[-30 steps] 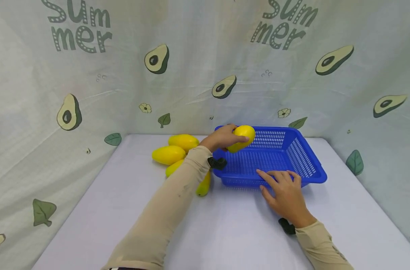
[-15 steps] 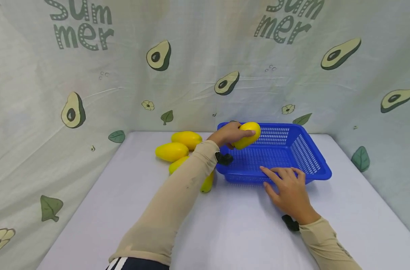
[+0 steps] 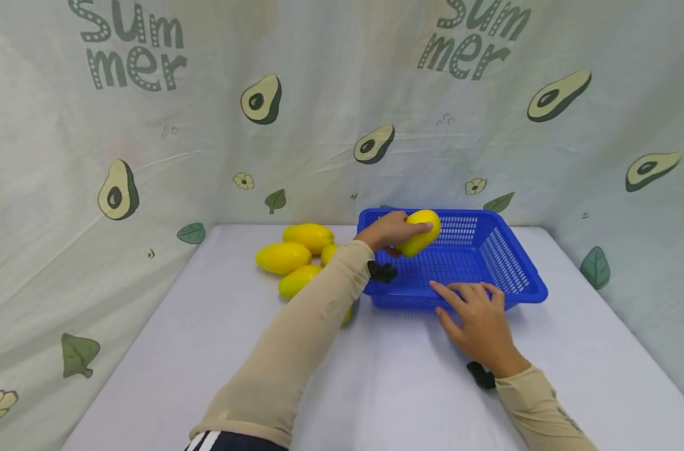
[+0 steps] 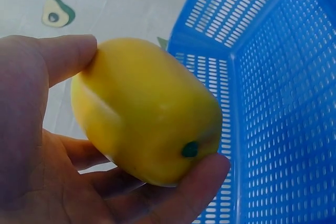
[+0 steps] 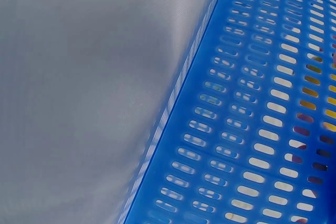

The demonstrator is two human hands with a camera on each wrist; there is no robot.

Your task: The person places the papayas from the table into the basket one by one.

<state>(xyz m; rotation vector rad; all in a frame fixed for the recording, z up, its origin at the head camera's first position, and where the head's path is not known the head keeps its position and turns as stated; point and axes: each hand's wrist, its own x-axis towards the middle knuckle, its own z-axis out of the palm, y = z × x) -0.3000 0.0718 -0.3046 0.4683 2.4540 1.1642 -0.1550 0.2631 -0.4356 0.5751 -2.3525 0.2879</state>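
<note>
My left hand (image 3: 391,232) grips a yellow mango (image 3: 422,232) above the left part of a blue plastic basket (image 3: 508,254). In the left wrist view the thumb lies on one side of the mango (image 4: 147,103) and the fingers curl under the other, near a small dark green spot at its end. My right hand (image 3: 480,322) rests at the basket's front rim with relaxed, spread fingers. The right wrist view shows slotted basket wall (image 5: 244,153); that hand is out of its sight.
Several more yellow mangoes (image 3: 284,258) lie in a group on the white table (image 3: 207,326), left of the basket, partly covered by the left forearm (image 3: 297,338). A printed curtain (image 3: 319,94) hangs behind the table.
My left hand has moved a little to the right with the mango, further over the basket. More of the mangoes on the table show past the forearm. The right hand stays at the rim.
</note>
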